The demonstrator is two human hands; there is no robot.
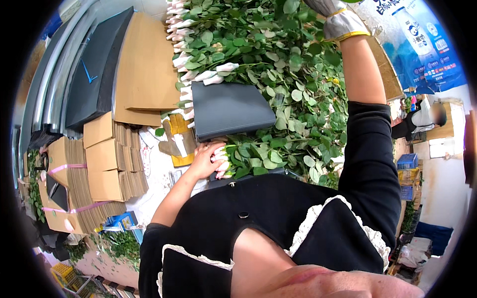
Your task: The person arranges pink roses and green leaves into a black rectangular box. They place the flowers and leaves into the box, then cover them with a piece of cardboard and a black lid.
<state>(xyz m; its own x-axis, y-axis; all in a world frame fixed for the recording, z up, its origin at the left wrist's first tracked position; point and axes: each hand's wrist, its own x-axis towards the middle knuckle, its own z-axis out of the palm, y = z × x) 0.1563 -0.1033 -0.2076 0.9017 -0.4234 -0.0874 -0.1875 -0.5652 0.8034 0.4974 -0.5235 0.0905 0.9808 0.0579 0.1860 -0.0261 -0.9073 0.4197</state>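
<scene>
My bare left hand [202, 161] curls its fingers round the heads of a small bunch of pale pink roses [221, 165], close to my chest. Their leafy stems run off to the right. Just beyond that hand a dark grey folded sheet [231, 109] lies on more roses. My right hand [343, 21], in a grey glove with a yellow cuff, reaches to the top edge by the stem ends; its fingers are cut off from view. A large pile of roses with green leaves [293, 74] fills the space between, pale buds [181, 37] lined up on the left.
A yellow and grey glove [178, 141] lies left of the sheet. Further left are stacks of folded cardboard [117, 164], a tall cardboard sheet [146, 69] and dark panels [97, 69]. A blue printed sheet [430, 49] hangs at right; another person [422, 119] stands beyond.
</scene>
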